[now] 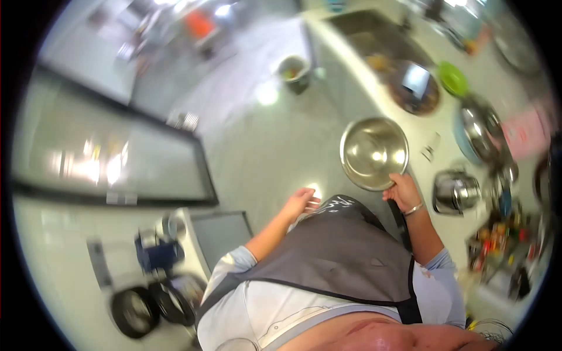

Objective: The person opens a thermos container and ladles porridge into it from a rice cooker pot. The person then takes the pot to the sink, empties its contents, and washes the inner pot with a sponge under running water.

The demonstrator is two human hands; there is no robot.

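Note:
A shiny metal mixing bowl hangs over the floor beside the counter edge, its inside facing up and bare. My right hand grips its near rim, thumb over the edge and fingers underneath. In front of the apron, my left hand is held in the air with its fingers apart and nothing in it. A grey apron covers my front.
On the right, the counter carries a steel pot, a green bowl and a round board with a phone. A sink lies beyond. A bin stands on the floor; a framed glass door is at left.

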